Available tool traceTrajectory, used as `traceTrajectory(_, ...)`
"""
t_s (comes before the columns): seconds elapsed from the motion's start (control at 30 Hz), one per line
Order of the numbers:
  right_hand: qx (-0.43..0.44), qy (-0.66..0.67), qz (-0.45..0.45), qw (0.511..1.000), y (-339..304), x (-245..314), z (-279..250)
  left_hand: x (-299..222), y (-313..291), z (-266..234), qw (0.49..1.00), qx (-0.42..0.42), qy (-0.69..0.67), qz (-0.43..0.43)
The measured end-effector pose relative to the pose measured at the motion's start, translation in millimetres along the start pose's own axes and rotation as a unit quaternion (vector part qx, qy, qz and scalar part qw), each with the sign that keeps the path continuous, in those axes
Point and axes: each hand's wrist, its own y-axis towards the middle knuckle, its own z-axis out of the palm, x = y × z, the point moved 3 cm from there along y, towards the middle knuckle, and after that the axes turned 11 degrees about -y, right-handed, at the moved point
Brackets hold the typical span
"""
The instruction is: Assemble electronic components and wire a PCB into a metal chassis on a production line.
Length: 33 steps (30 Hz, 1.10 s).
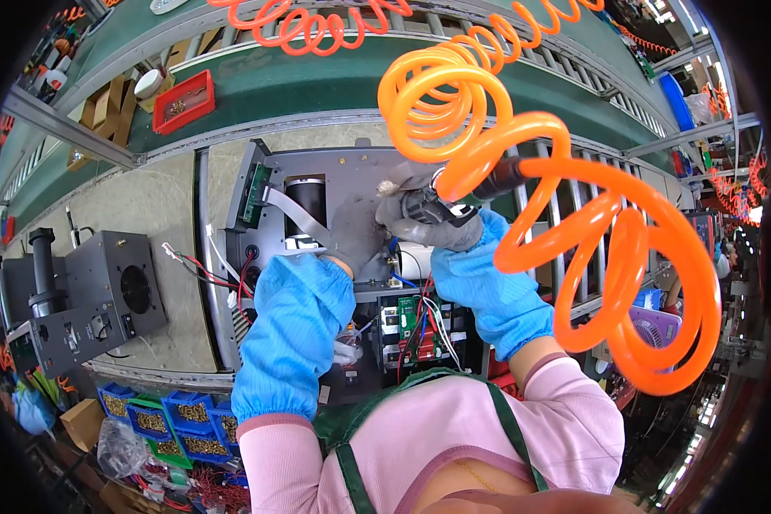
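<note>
In grey-gloved fingers, my right hand (437, 224) grips a dark air screwdriver (497, 178), joined to a thick orange coiled air hose (621, 283). It is held over a grey metal chassis (373, 167). My left hand (358, 244), also in a grey glove, reaches over the chassis; its fingers blend into the grey metal, so their pose is unclear. A black cylinder (307, 206) sits in the chassis beside a grey ribbon cable (295, 214), which runs to a green circuit board (255, 195). Close to my right wrist is a white cylindrical part (415, 260).
A second dark metal housing (103, 295) stands at the left. Blue bins (188, 411) of small brass-coloured parts are at lower left. Across the bench lies a red tray (184, 101) with small parts. Loose wires (201, 270) stick out left of the chassis. Metal rollers (565, 223) run at right.
</note>
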Motion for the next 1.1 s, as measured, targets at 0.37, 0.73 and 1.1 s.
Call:
traceTrajectory(0.37,-0.101,-0.002,-0.026,0.995,-12.1,-4.8,14.1,46.1,6.1,48.8,0.986,-0.037,-0.153,0.060)
traceTrajectory(0.73,-0.143,-0.031,-0.038,0.988,-2.3,-8.3,17.2,6.3,-1.8,7.0,0.995,-0.078,-0.020,0.058)
traceTrajectory(1.1,-0.137,-0.041,-0.028,0.989,3.8,5.9,24.3,8.4,3.8,15.0,0.993,0.027,0.105,0.047)
